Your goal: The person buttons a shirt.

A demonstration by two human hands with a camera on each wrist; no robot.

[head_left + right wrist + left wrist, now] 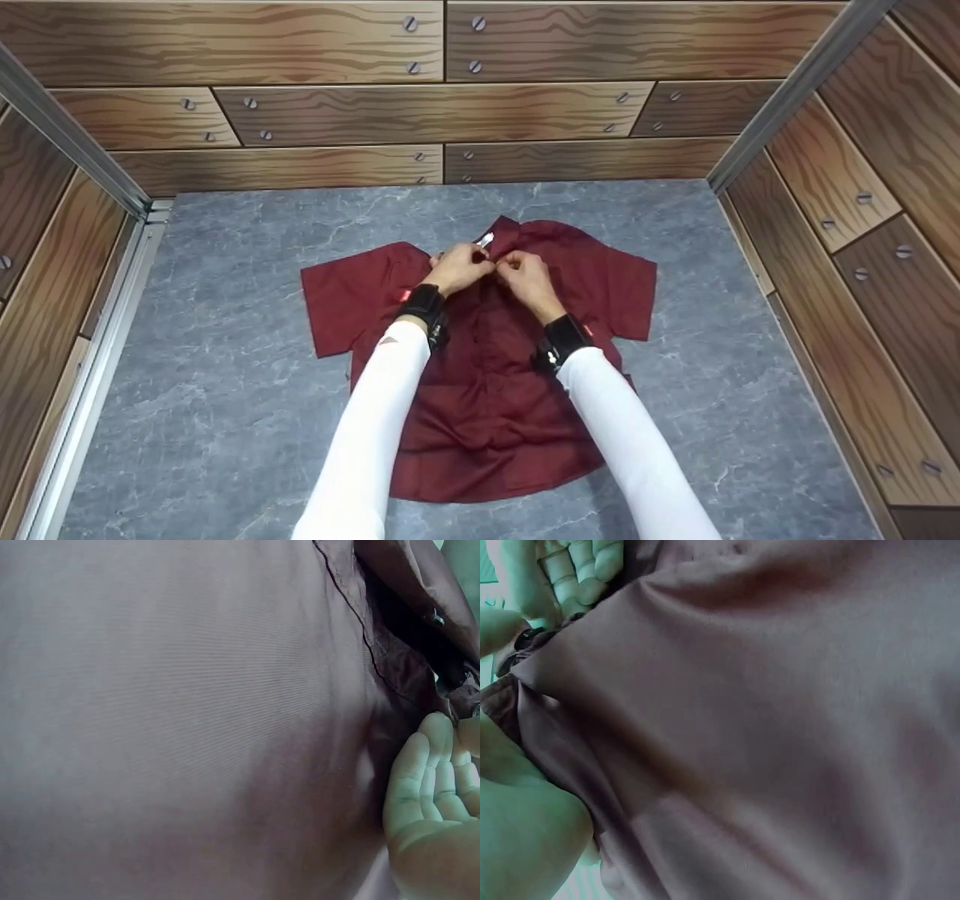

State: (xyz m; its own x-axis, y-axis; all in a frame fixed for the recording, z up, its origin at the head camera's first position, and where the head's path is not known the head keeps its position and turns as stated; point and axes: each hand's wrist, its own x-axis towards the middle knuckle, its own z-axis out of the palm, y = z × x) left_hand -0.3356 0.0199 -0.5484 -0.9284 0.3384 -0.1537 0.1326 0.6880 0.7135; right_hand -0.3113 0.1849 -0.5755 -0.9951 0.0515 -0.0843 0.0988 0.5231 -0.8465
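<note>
A dark red short-sleeved button-up shirt (450, 435) lies front up, its collar at the far side. Close together just below the collar (508, 234), both hands work at the front opening. My left hand (459, 270) pinches the placket edge from the left; its near part (532, 840) fills the lower left of the left wrist view. From the right, my right hand (527, 279) pinches the facing edge between thumb and fingertips, the other fingers (409, 780) curled in the right wrist view. A small dark button (529, 637) shows at the pinched edge in the left wrist view.
A white label (486, 240) shows inside the collar. The shirt rests on a grey marbled tabletop (225, 420). Wood-patterned panels (337, 112) stand at the back and both sides, with metal rails (97, 405) along the corners and left edge.
</note>
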